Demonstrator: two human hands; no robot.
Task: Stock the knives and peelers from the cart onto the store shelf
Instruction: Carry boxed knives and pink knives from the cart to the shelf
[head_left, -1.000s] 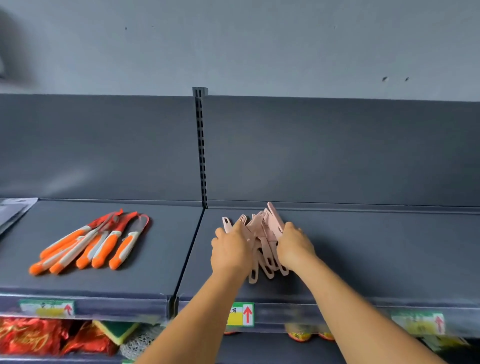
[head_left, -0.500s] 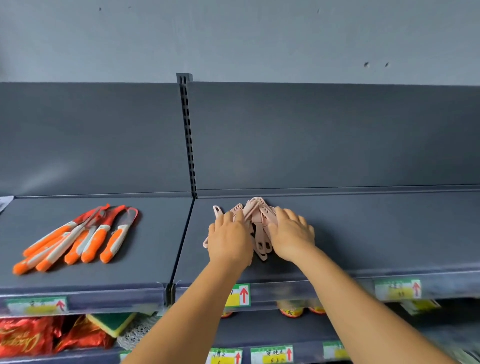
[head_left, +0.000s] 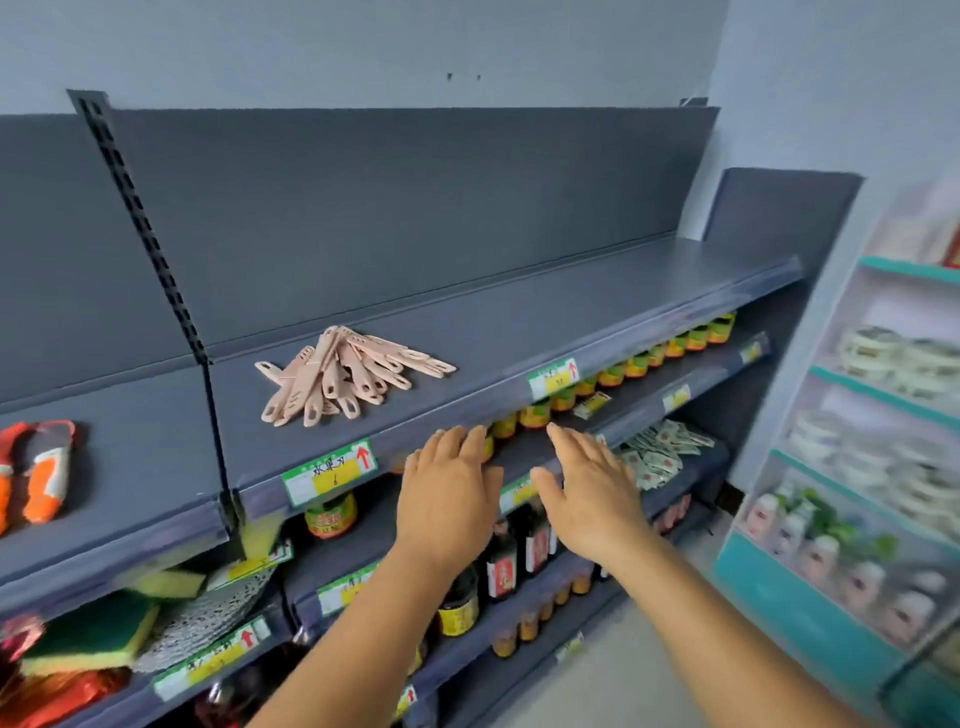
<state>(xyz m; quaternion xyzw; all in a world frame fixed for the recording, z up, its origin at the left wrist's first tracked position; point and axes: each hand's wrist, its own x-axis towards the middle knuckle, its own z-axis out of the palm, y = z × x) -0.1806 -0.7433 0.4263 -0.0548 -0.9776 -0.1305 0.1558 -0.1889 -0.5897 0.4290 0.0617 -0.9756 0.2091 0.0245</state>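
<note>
While raised, left hand (head_left: 449, 499), right hand (head_left: 589, 496), flat

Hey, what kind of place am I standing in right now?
Most likely a small grocery or general store: price tags clipped along grey shelf edges, rows of sauce bottles below, and pink peelers laid out for sale.

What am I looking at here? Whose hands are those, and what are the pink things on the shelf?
The picture comes from a camera worn on a person's head, so you see what they see: their own two arms reaching out in a shop. The left hand and right hand are both open, fingers spread, and hold nothing. They are in front of the top shelf, not touching the goods. The pink things are a pile of pink peelers lying fanned out on that grey shelf. At the far left edge lie orange-handled knives. Below are bottles and jars of sauce, and green-and-yellow sponges.
</note>
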